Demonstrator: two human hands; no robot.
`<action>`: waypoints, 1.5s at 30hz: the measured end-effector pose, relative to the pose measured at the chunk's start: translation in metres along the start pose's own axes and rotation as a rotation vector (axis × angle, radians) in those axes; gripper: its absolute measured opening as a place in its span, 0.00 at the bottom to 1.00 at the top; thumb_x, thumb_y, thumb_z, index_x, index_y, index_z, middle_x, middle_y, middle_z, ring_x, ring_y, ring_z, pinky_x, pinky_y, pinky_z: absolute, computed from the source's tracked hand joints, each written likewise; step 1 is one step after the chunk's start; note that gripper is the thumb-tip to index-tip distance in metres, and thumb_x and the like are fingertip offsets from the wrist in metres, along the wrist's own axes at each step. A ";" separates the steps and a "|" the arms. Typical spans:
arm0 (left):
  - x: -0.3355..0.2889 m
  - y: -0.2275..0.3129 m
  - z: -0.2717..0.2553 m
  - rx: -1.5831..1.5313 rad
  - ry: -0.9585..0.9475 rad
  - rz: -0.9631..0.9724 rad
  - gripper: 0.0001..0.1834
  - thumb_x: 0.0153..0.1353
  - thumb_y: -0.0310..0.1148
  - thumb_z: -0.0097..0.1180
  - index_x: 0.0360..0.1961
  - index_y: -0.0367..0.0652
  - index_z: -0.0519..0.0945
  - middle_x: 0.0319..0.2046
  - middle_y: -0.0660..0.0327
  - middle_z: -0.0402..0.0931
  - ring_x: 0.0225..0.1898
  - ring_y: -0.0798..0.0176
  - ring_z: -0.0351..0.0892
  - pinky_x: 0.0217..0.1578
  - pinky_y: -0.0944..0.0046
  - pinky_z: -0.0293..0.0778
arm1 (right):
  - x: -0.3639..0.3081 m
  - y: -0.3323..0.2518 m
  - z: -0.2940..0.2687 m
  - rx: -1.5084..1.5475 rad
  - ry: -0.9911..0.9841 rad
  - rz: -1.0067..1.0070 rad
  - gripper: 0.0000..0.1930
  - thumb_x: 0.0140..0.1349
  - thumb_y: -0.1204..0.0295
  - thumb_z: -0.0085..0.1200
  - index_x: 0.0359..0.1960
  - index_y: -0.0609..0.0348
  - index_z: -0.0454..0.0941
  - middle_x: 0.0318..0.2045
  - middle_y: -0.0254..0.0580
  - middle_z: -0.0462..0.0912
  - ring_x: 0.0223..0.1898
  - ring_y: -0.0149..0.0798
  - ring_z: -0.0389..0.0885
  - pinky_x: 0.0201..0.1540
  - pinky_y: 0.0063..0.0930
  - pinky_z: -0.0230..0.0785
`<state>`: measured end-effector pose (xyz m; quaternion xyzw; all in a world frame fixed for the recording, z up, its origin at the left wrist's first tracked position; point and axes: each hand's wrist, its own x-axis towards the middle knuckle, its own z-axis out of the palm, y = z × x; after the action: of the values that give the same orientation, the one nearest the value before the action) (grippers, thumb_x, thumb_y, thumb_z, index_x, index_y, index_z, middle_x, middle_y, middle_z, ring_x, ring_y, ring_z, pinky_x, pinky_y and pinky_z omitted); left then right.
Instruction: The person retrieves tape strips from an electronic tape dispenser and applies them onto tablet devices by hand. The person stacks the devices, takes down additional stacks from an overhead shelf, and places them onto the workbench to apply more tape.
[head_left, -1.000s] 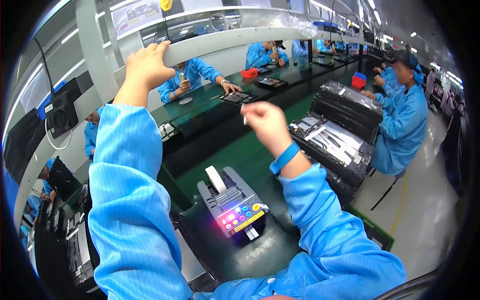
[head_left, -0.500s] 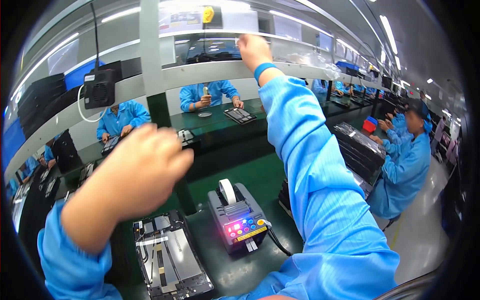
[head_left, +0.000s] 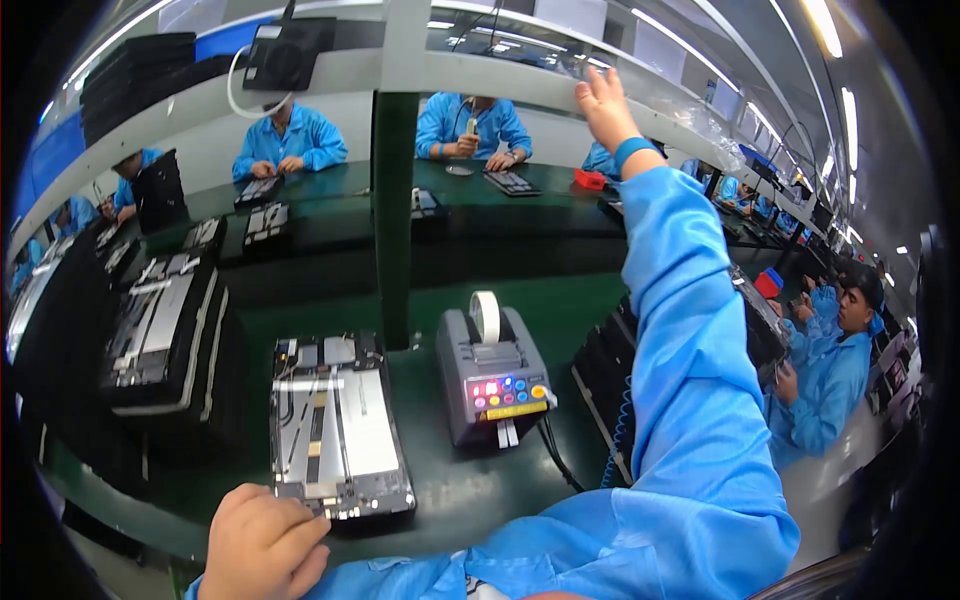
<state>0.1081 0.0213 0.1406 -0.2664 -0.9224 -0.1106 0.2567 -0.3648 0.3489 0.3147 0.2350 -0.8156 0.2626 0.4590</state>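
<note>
My left hand [head_left: 265,545] is at the lower edge, fingers curled in, beside the near left corner of an opened tablet [head_left: 345,420] lying on the green bench. Whatever those fingers may hold is hidden. The tablet shows its silvery battery plates, dark cables and small boards, with a white strip across its upper part. High at the upper right, my right hand [head_left: 605,108] is raised in front of the shelf rail, fingers apart and nothing visible in it; a blue band circles its wrist. Between my arms stands a grey tape dispenser [head_left: 493,375] with a white tape roll and lit buttons.
Stacked opened tablets [head_left: 165,330] stand at left, and a dark stack [head_left: 610,375] with a coiled blue cord is by my right arm. A green post [head_left: 396,220] rises behind the tablet to the shelf rail [head_left: 500,78]. People in blue work across the bench and at right.
My left hand has dropped from mid-view to the tablet's near corner. My right hand stays raised, its fingers now spread. The whole view has shifted, showing more of the left stacks.
</note>
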 end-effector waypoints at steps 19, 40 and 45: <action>-0.049 -0.102 0.148 -1.573 0.512 -0.966 0.29 0.69 0.50 0.36 0.61 0.37 0.62 0.57 0.53 0.66 0.56 0.63 0.67 0.56 0.64 0.62 | -0.382 -0.251 -0.049 0.810 -0.703 0.261 0.24 0.61 0.63 0.52 0.56 0.61 0.66 0.56 0.48 0.68 0.60 0.43 0.64 0.61 0.33 0.54; -0.102 -0.011 0.139 -1.776 0.337 -1.336 0.30 0.69 0.52 0.32 0.63 0.43 0.62 0.56 0.55 0.69 0.52 0.58 0.73 0.52 0.61 0.71 | -0.465 -0.219 -0.062 1.241 -0.476 1.141 0.32 0.67 0.48 0.38 0.62 0.61 0.59 0.58 0.43 0.67 0.60 0.39 0.64 0.61 0.34 0.55; -0.099 -0.025 0.141 -1.600 0.361 -1.330 0.28 0.70 0.49 0.31 0.64 0.44 0.60 0.58 0.57 0.66 0.56 0.60 0.69 0.56 0.63 0.66 | -0.421 -0.178 -0.043 1.198 -0.398 1.344 0.19 0.67 0.55 0.42 0.44 0.59 0.73 0.34 0.40 0.79 0.34 0.34 0.78 0.36 0.25 0.68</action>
<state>0.1081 0.0053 -0.0329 0.2215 -0.4892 -0.8431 0.0273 -0.0294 0.3028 0.0050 -0.0489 -0.5722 0.8071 -0.1371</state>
